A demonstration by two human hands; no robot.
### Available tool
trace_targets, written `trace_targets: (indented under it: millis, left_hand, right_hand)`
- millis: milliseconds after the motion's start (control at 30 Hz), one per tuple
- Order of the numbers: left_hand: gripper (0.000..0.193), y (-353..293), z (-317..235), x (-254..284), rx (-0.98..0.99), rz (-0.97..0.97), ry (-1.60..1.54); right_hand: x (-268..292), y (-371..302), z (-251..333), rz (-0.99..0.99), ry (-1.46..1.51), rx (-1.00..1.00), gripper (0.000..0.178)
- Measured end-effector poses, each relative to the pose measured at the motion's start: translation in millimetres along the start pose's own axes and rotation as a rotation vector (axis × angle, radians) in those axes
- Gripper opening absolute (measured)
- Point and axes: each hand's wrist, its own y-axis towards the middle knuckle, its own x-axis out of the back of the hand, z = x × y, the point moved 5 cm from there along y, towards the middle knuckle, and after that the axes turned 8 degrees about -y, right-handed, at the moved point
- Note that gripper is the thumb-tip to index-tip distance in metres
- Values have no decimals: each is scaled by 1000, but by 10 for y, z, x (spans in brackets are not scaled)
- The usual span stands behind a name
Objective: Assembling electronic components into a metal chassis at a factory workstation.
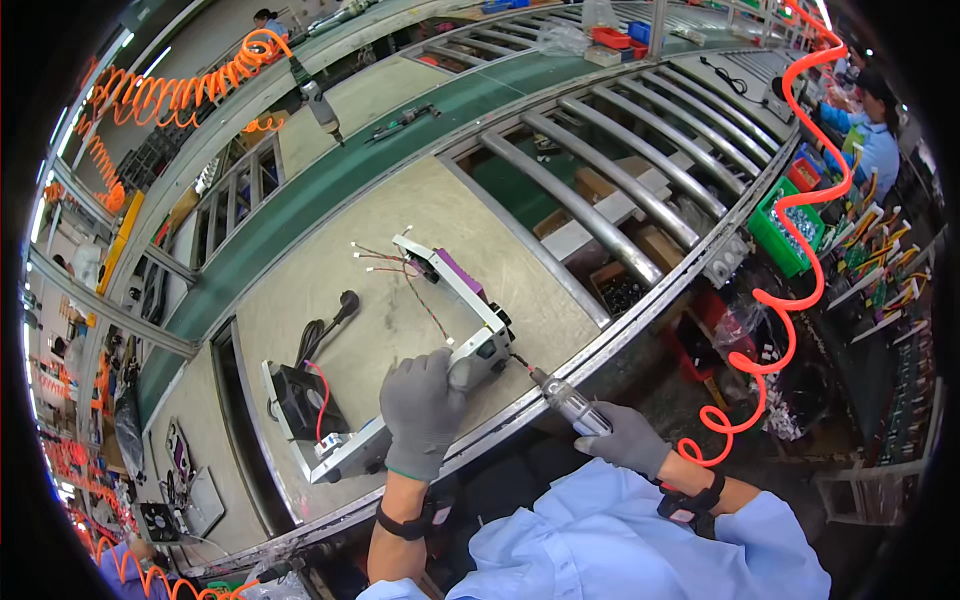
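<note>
A U-shaped white metal frame (352,453) lies on the work board in front of me. My left hand (424,408), in a grey glove, grips its near side, with the thumb on a grey part beside the corner. In my gloved right hand (626,440) is a silver air screwdriver (568,402). Its bit points at the frame's near right corner; I cannot tell whether it touches. A purple-and-black part (458,275) is fixed along the frame's right arm, with thin wires (415,290) beside it. At the left end sits a black fan (303,402) with a red wire.
A black power cord (345,308) lies inside the frame. Metal rollers (585,205) run off to the right. An orange coiled hose (770,365) hangs at right, near a green bin (790,228) of small parts. Another screwdriver (320,108) hangs over the green belt. A co-worker (875,140) is at far right.
</note>
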Motion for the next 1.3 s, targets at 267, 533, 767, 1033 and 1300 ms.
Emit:
trace_targets:
  millis: [267,533,767,1033,1300]
  left_hand:
    - [24,-60,76,-141,-12,22,109]
    - [22,-49,28,-119,-12,41,103]
    - [20,-446,-228,-175,138,-185,-382]
    - [34,-941,28,-1183,1019,92,-1224]
    - [24,-973,-10,-1336,1036,181,-1883]
  right_hand:
    - [-80,9,-3,37,28,-93,60]
    - [-77,-85,11,43,24,-65,61]
    - [-20,-256,56,38,60,-100,56]
    - [43,-539,146,67,27,2,58]
    - [-3,-570,-6,75,-76,44,81]
